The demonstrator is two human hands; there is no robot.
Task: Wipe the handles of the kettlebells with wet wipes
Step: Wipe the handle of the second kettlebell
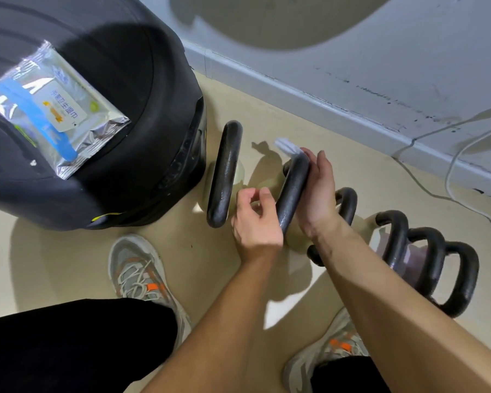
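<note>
A row of kettlebells stands on the beige floor, seen from above, their black handles side by side. My right hand (pixel 319 194) lies along the right side of the second handle (pixel 294 188) and presses a white wet wipe (pixel 288 147) against its far end. My left hand (pixel 254 219) sits at the near end of that same handle, fingers curled and pinched beside it. The first handle (pixel 224 174) stands free to the left. A third handle (pixel 347 201) is partly hidden behind my right wrist. Further handles (pixel 434 259) follow on the right.
A silver pack of wet wipes (pixel 50 109) lies on a large black rounded object (pixel 142 131) at the left. A grey wall and skirting (pixel 295 92) run behind the kettlebells, with white cables (pixel 451 177) on the floor. My shoes (pixel 138 268) stand close in front.
</note>
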